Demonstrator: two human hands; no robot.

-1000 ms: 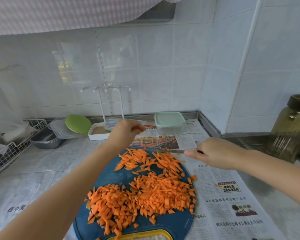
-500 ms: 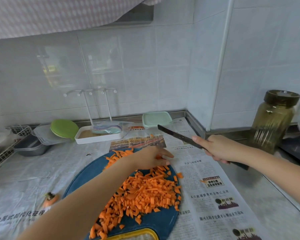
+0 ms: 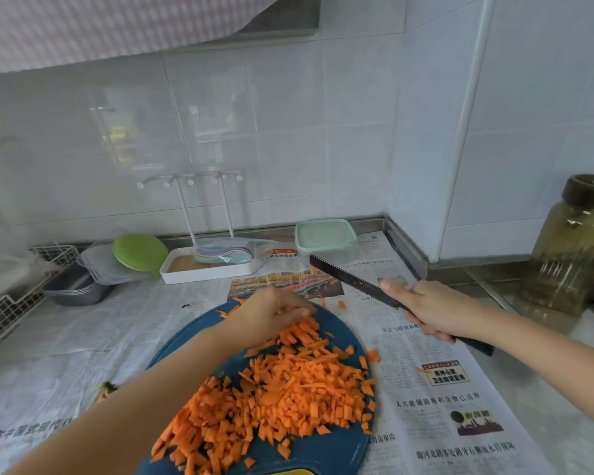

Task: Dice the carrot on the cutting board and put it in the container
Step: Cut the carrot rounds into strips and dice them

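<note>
While the left hand (image 3: pixel 271 313) is lying on the far end of the diced carrot (image 3: pixel 288 389), its fingers bent down into the orange pieces, it is not showing clearly whether it is pinching any of them. The carrot is lying heaped across the round blue cutting board (image 3: pixel 326 455), with a few bits spilling past the board's right edge onto the newspaper (image 3: pixel 443 406) that is covering the table (image 3: pixel 570 399). Just right of the board, the right hand (image 3: pixel 426 310) is gripping the dark handle of 1 knife (image 3: pixel 350 281), holding it in the air with the blade pointing away and leftward, clear of the carrot. Beyond the board, against the tiled wall, the container (image 3: pixel 324 236) is sitting with its pale green lid on. Far right of the board, a brownish jar (image 3: pixel 573 248) is standing.
</note>
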